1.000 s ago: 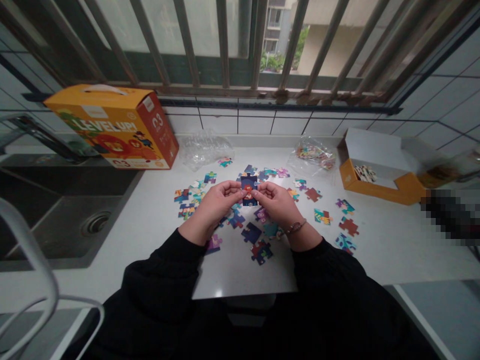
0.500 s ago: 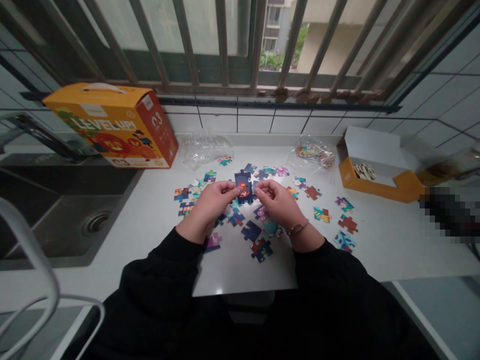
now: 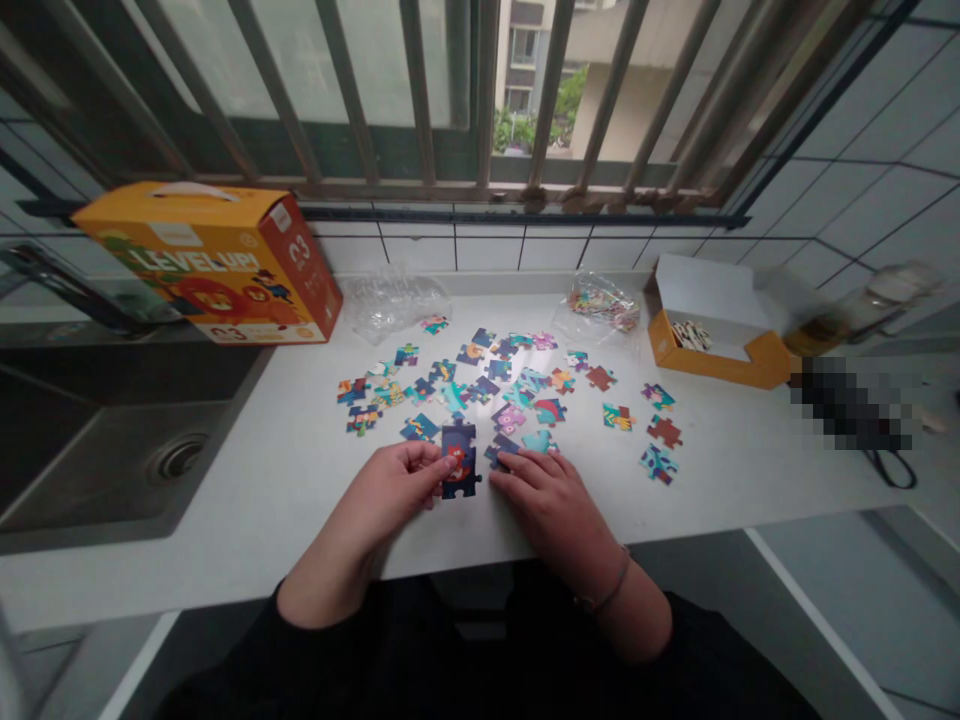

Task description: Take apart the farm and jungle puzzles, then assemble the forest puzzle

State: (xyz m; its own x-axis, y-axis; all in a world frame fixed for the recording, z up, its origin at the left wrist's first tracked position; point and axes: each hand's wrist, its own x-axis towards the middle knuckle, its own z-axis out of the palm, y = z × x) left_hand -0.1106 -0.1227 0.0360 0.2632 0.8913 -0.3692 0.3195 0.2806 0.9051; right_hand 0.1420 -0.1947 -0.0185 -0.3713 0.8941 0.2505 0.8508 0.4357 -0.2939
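My left hand (image 3: 390, 492) pinches the left edge of a dark blue joined puzzle section (image 3: 459, 460) that lies flat on the white counter (image 3: 285, 480) near its front edge. My right hand (image 3: 551, 500) rests flat on the counter just to the right, its fingertips on a loose dark blue piece (image 3: 501, 452). Several colourful loose pieces (image 3: 517, 385) lie spread beyond both hands.
An orange puzzle box (image 3: 214, 262) stands at the back left beside a steel sink (image 3: 112, 450). Clear plastic wrap (image 3: 394, 298), a bag of pieces (image 3: 604, 302) and an open orange-and-white box (image 3: 712, 335) sit along the tiled back wall. Barred window behind.
Both hands came down and toward me, bringing the joined blue section from mid-air onto the counter's front. The right hand let go of it and flattened.
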